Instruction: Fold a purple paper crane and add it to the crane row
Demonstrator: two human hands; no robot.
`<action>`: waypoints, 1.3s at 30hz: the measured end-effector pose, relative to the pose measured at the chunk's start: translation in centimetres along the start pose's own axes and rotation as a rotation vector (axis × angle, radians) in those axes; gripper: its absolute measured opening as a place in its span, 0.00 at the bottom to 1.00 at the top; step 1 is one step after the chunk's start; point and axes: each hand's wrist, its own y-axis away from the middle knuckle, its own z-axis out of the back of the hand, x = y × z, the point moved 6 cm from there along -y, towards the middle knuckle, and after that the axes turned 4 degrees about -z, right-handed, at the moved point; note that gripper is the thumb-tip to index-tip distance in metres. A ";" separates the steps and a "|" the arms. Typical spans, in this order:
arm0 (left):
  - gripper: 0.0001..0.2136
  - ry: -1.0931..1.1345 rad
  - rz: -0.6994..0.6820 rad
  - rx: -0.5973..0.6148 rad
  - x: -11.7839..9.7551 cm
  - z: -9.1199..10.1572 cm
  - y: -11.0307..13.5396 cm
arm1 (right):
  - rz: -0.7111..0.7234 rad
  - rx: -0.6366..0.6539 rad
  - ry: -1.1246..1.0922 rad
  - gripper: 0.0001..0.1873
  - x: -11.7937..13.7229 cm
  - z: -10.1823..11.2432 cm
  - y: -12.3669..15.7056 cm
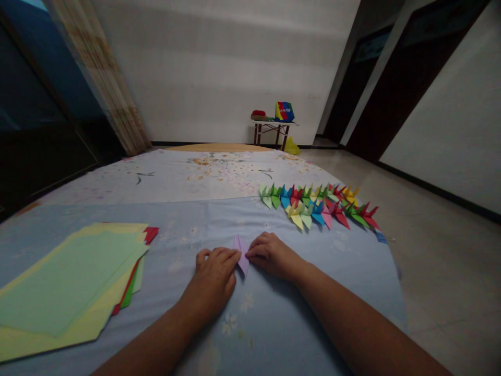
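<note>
Lilac paper (241,254), one piece, between left hand (211,277) and right hand (272,256)

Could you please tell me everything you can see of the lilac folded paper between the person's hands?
The lilac folded paper is a small, narrow piece of thin, matte paper, folded into a pointed, kite-like shape with tapering ends. It lies on a pale blue floral sheet, its long axis running away from the person. The left hand and right hand touch it from either side. Its finer creases are too small to make out.
</note>
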 end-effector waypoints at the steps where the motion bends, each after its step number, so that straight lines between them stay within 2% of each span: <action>1: 0.21 -0.003 0.002 0.005 -0.1 0.0 0.0 | 0.000 0.003 -0.003 0.06 0.0 0.0 0.0; 11: 0.19 -0.056 0.031 0.030 -0.7 -0.1 0.1 | 0.018 0.034 0.034 0.11 0.5 0.1 0.0; 18: 0.18 -0.123 0.050 0.060 -1.7 0.4 0.1 | -0.018 0.092 0.186 0.12 1.1 0.3 -0.1; 25: 0.19 -0.164 0.071 0.071 -2.3 -0.1 0.6 | 0.001 0.112 0.188 0.12 1.2 0.6 0.2; 30: 0.18 -0.201 0.085 0.048 -2.6 0.2 0.7 | -0.039 0.130 0.232 0.11 1.5 0.6 0.2; 39: 0.18 -0.091 0.073 0.039 -1.4 0.4 0.9 | -0.031 0.126 0.223 0.13 1.6 0.6 0.5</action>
